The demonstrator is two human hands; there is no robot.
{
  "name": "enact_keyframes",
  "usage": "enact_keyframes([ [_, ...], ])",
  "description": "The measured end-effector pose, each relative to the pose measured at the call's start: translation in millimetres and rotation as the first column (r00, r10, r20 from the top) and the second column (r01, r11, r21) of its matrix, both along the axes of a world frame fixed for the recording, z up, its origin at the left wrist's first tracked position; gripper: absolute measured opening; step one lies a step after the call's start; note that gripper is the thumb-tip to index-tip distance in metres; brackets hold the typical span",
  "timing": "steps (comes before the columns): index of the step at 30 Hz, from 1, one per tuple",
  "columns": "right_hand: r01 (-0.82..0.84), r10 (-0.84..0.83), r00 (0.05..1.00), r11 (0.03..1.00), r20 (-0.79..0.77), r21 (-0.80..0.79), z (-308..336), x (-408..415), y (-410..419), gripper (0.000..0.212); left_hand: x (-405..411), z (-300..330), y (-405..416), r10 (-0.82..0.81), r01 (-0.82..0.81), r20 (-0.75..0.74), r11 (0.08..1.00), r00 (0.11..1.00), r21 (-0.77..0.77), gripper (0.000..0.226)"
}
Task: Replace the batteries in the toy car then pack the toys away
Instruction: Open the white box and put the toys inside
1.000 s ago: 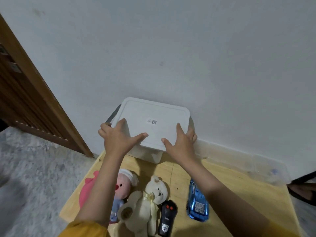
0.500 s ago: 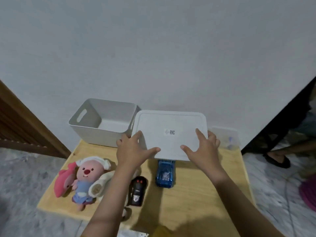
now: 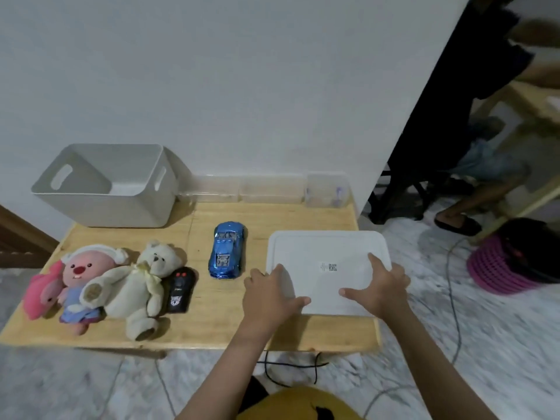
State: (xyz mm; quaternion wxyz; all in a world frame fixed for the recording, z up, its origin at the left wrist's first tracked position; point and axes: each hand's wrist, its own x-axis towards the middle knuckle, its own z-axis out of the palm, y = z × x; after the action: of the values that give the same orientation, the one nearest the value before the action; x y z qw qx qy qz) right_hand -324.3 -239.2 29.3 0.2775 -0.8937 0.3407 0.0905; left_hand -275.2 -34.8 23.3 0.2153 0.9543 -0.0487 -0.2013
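Observation:
A flat white lid point(image 3: 321, 256) lies on the right part of the wooden table point(image 3: 212, 325). My left hand point(image 3: 269, 295) grips its near left edge and my right hand point(image 3: 381, 286) grips its near right edge. The blue toy car point(image 3: 227, 249) stands in the middle of the table, left of the lid. A black remote control point(image 3: 179, 288) lies further left. Beside it are a cream teddy bear point(image 3: 136, 283), a pink plush doll with a white cap point(image 3: 81, 268) and a pink plush fish point(image 3: 41, 292). The open white storage bin point(image 3: 109, 189) stands at the back left.
Clear plastic boxes point(image 3: 272, 189) line the wall at the table's back. A person's sandalled foot point(image 3: 454, 221) and a pink basket point(image 3: 503, 268) are on the marble floor at the right. Black cables point(image 3: 291, 371) run under the table's front edge.
Both hands lifted the lid off the bin, carried it to the right and lowered it onto the table's right side. The bin now stands open.

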Motion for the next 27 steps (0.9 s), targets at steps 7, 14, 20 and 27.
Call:
enact_keyframes([
  [7,-0.004,0.005,1.0,0.995,-0.011,0.104,-45,-26,-1,0.106,-25,-37,-8,0.022,-0.018,-0.064,0.998,0.998,0.067,0.086],
  [14,-0.04,0.041,0.999,0.991,-0.006,0.124,-71,-35,9,0.105,-34,-55,-3,0.052,-0.05,-0.01,0.992,0.999,0.118,0.081],
  [20,-0.058,0.056,0.998,0.994,0.023,0.098,-75,-38,14,0.096,-42,-62,-3,0.082,-0.085,0.049,0.994,0.995,0.066,0.085],
  [27,-0.227,0.204,0.961,0.968,0.189,0.11,-55,-18,51,0.073,-42,-56,24,0.15,-0.133,0.216,0.987,0.965,-0.091,0.076],
])
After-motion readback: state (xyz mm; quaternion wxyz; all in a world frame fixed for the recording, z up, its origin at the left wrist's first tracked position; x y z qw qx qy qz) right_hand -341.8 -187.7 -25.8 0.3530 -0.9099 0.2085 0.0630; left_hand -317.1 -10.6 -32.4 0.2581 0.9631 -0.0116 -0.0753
